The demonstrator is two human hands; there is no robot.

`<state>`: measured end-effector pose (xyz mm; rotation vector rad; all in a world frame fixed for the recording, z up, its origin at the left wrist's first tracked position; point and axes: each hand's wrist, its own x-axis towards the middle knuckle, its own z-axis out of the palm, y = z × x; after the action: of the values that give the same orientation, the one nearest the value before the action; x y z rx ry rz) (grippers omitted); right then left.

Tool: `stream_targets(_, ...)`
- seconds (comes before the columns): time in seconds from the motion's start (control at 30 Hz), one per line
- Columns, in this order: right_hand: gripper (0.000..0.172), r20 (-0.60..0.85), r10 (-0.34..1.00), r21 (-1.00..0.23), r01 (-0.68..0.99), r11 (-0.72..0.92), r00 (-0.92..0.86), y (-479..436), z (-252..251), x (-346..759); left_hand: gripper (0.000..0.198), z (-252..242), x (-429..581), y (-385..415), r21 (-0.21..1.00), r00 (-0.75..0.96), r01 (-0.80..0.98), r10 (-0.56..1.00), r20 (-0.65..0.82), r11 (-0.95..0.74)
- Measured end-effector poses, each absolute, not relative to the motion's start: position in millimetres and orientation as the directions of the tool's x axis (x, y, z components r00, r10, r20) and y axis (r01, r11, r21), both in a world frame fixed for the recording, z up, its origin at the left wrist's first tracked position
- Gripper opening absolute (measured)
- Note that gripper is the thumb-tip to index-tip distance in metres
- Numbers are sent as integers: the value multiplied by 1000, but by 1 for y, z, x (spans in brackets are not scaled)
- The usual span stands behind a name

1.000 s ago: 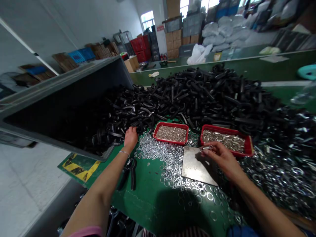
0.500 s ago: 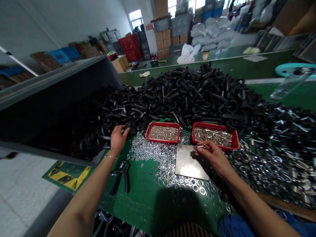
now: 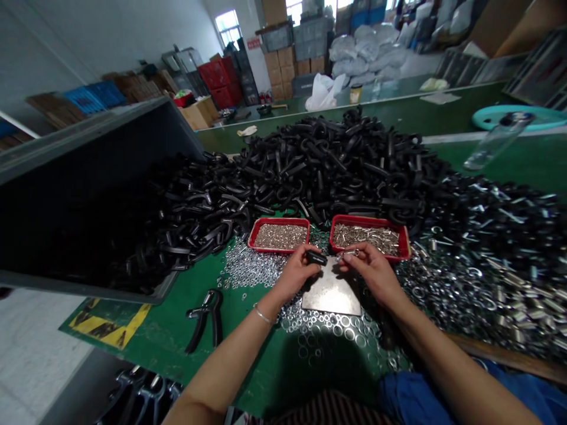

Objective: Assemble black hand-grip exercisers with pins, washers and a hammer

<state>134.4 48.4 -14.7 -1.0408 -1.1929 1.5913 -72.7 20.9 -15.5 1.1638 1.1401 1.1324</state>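
In the head view, we see one V-shaped black hand grip with a metal spring at its top [image 3: 217,321] lying on the green tabletop [image 3: 172,310], apparently put together. We judge the pair in hand to be at an early stage: the black moulded piece [image 3: 316,257] and the small silver coil spring [image 3: 351,253] are close but look unjoined. Our left hand [image 3: 296,273] grips the black piece between thumb and fingers; our right hand [image 3: 374,273] pinches the spring. Both are above the far part of the square metal plate [image 3: 331,297]. Much seems left, for a high heap of loose black handles [image 3: 323,162] covers the back of the table and runs into a large grey plastic crate tipped on its side [image 3: 84,131].

Just beyond our hands are two red plastic trays, the left one [image 3: 250,243] with fine metal bits, the right one [image 3: 405,245] with longer pins. Small shiny nuts or washers [image 3: 248,268] spread left of the plate, larger flat rings below it.

Farther off, we see a clear bottle [image 3: 489,146], a white plastic bag [image 3: 322,94], stacked cardboard boxes [image 3: 279,68] and pale bulging sacks [image 3: 365,53].
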Motion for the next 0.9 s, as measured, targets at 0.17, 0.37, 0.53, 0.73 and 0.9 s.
stream_targets(0.17, 35, -126, 957, -974, -152, -170, -260, 43, -7, 130, 47, -34, -49, 25, 984, 20, -137, 994, -111, 112)
stream_targets(0.37, 27, -42, 980, -995, -82, -58, -195, 35, -10, 121, 45, -36, -28, 26, 961, -90, -241, 983, -162, 136)
stream_targets(0.53, 22, 45, 967, -993, 95, 71, -252, 47, -9, 134, 44, -23, -26, 21, 934, 203, -220, 950, -238, 281)
stream_targets(0.73, 27, -12, 861, -993, 106, 49, -509, 60, -3, 145, 37, 4, -37, 3, 798, 658, -276, 710, -250, 536)
stream_targets(0.9, 24, 67, 883, -930, 292, 224, -464, 58, -5, 161, 24, -8, -39, -7, 788, 409, -417, 867, -283, 454)
